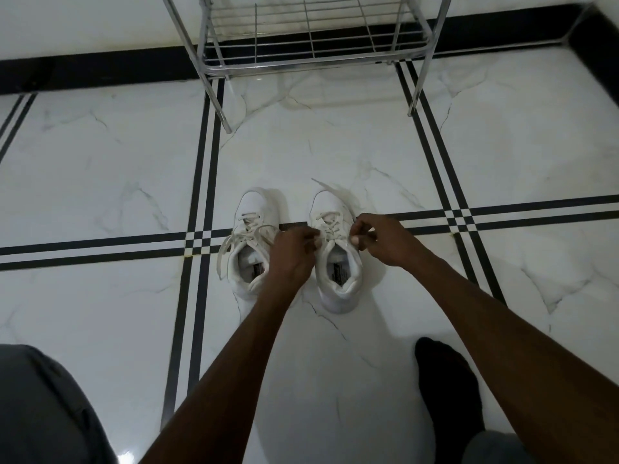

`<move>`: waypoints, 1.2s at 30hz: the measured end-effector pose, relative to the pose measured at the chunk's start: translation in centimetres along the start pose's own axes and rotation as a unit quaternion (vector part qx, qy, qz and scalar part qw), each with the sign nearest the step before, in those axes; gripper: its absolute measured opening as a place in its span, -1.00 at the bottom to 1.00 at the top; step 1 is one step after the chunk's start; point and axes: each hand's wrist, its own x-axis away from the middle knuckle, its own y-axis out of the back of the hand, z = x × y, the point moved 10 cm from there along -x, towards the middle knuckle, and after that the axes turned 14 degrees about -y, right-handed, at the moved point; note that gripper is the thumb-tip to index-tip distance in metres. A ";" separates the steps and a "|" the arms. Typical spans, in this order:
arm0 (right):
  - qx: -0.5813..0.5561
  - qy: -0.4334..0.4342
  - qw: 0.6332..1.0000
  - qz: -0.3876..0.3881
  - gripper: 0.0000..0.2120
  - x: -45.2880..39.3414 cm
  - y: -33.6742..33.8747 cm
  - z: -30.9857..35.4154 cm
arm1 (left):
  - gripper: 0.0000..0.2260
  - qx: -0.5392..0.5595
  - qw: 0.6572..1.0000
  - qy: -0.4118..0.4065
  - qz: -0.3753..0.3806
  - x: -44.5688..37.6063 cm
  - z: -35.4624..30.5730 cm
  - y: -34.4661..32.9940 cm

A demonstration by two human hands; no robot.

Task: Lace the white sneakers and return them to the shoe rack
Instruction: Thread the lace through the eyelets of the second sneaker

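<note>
Two white sneakers stand side by side on the marble floor, toes pointing away from me. The left sneaker [249, 209] has loose laces hanging over its left side. The right sneaker [338, 262] is laced partway, with one lace end lying past its toe. My left hand [294, 251] pinches the lace at the left of the right sneaker's tongue. My right hand [378, 237] pinches the lace at the shoe's right side. The metal wire shoe rack [311, 58] stands at the far wall beyond the shoes, its bottom shelf bare.
White marble floor [117, 145] with black double stripes crossing it. A black baseboard [100, 67] runs along the far wall. My knee in grey trousers [40, 406] is at lower left, my foot in a black sock [445, 383] at lower right.
</note>
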 end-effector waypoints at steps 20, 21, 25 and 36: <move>0.058 -0.015 0.995 -0.077 -0.92 0.3 0.0 0.3 | -0.82 -0.135 0.985 -0.103 0.025 0.5 -0.8 -1.9; 0.060 -0.016 0.995 -0.079 -0.92 0.3 -0.2 0.2 | -0.80 -0.149 0.983 -0.103 0.027 0.5 -0.5 -2.0; 0.057 -0.034 0.994 -0.082 -0.96 0.1 -0.3 0.3 | -0.75 -0.159 0.981 -0.108 0.034 0.7 -1.0 -1.8; 0.028 -0.003 0.999 -0.026 -0.89 -0.9 -0.1 1.2 | -0.90 -0.217 0.974 -0.049 0.043 -0.3 -1.3 -1.1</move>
